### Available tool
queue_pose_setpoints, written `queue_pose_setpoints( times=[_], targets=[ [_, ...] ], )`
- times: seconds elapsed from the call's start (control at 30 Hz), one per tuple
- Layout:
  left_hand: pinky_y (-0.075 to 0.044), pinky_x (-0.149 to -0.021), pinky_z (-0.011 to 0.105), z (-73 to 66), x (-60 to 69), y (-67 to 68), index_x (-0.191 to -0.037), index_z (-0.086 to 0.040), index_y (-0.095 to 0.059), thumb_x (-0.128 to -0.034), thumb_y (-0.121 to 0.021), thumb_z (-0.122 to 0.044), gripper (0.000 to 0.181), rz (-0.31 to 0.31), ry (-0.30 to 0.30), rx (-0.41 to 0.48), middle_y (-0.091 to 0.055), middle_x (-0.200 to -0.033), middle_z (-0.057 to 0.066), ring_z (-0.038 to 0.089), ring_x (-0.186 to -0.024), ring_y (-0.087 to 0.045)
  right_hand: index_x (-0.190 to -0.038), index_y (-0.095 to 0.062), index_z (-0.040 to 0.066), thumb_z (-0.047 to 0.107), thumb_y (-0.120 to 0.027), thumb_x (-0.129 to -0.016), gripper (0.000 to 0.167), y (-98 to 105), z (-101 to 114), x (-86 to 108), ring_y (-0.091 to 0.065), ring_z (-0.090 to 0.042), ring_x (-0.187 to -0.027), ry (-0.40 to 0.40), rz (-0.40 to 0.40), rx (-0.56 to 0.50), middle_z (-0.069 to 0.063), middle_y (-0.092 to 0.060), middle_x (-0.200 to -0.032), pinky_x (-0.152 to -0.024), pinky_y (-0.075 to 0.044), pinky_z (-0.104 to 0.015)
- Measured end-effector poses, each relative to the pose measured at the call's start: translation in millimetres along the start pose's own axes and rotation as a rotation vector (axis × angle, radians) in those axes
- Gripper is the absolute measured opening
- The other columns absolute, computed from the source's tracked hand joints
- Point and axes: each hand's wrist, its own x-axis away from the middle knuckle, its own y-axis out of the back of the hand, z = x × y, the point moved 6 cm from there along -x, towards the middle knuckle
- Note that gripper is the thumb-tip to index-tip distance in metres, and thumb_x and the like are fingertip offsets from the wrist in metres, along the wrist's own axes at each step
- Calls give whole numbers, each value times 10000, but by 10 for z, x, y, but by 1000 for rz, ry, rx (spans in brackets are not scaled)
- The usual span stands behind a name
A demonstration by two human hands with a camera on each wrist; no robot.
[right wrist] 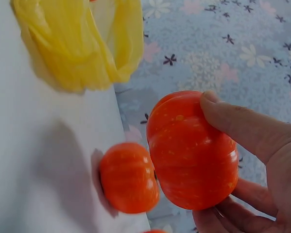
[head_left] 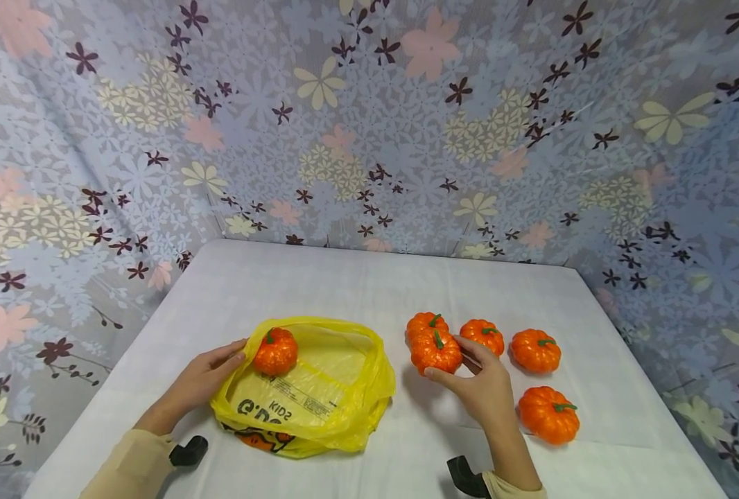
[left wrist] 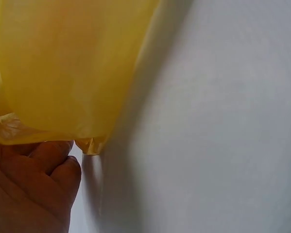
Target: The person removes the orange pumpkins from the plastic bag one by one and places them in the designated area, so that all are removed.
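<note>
My right hand [head_left: 484,388] grips a small orange pumpkin [head_left: 436,352] with a green stem, thumb on one side and fingers on the other. In the right wrist view this pumpkin [right wrist: 191,150] is held above the table. A yellow plastic bag [head_left: 378,409] with printed lettering lies with its mouth open. My left hand [head_left: 201,381] holds the bag's left rim; in the left wrist view its curled fingers [left wrist: 62,177] are partly hidden by the yellow plastic [left wrist: 72,73]. Another pumpkin [head_left: 276,351] is inside the bag at its left side.
Several more pumpkins stand on the white-covered table [head_left: 344,277] to the right: one behind the held pumpkin [head_left: 424,323], others further right [head_left: 483,334], [head_left: 535,351] and one nearer the front [head_left: 549,414]. A floral curtain [head_left: 369,138] surrounds the table's back and sides.
</note>
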Motion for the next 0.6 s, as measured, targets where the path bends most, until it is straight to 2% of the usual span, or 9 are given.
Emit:
queue_pose_setpoints(
  times=[0.2, 0.6],
  targets=[
    [-260, -1138, 619, -5, -3, -3, -1512, -80, -467, -1019, -489, -564, 692, -2, -8, 6, -379, -1558, 204, 444, -1439, -307, -1436, -542, 68, 453, -929, -686, 928, 130, -157, 35, -500, -344, -1330, -68, -5, 30, -130, -519, -1453, -1087, -424, -481],
    [-259, -1134, 628, 3, 2, -23, -1516, -82, -461, -1016, -489, -571, 701, 6, 5, -7, -375, -1561, 203, 452, -1438, -302, -1443, -485, -1, 419, -916, -724, 937, 305, -417, 182, -464, -398, -1339, -170, -34, 99, -223, -495, -1443, -1084, -417, -509]
  ],
)
